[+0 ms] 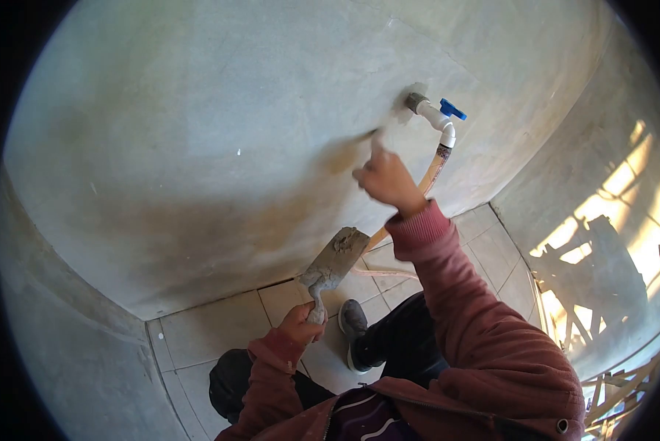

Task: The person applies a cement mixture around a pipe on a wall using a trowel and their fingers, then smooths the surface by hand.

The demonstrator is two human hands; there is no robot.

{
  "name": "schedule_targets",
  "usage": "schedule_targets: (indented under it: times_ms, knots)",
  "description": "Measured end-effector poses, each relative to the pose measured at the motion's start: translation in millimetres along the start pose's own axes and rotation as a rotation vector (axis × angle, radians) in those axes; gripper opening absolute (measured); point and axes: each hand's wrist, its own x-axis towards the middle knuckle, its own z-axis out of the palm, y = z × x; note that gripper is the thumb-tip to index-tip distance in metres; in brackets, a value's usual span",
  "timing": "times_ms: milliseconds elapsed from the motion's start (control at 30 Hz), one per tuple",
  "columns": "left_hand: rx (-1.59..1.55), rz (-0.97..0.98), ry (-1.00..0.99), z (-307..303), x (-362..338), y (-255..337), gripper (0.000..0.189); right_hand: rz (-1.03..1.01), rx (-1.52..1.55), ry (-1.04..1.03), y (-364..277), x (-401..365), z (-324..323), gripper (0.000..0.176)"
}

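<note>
My left hand [305, 323] is closed around the handle of a mortar-caked trowel [337, 259], low in front of the wall. A small lump of grey mortar [347, 239] lies near the far end of its blade. My right hand [391, 178] is raised to the grey plastered wall [271, 110], index finger stretched out and the other fingers curled. Its fingertip is at the wall surface, as far as I can tell, below and left of a white tap [434, 116] with a blue handle [452, 109]. Nothing shows in that hand.
A tan hose [434, 170] runs from the tap down behind my right wrist to the tiled floor [212, 331]. Side walls stand at left and right, the right one sunlit. Wooden pieces [616, 400] lie at the lower right. My shoe [353, 323] rests near the wall.
</note>
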Motion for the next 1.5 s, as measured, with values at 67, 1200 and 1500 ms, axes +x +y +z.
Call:
schedule_targets:
  times_ms: [67,1200,1500]
  knots:
    - [-0.044,0.009,-0.003,2.0,1.9,4.9,0.018,-0.021,0.081,-0.052,-11.7,-34.1,-16.2,0.076]
    - [-0.128,-0.029,0.125,35.2,-10.6,23.0,0.025,-0.463,-0.062,-0.058,10.6,-107.9,28.6,0.072]
    - [-0.001,-0.012,0.227,48.4,-9.7,23.4,0.028,-0.493,0.0,-0.085,27.7,-109.9,24.8,0.049]
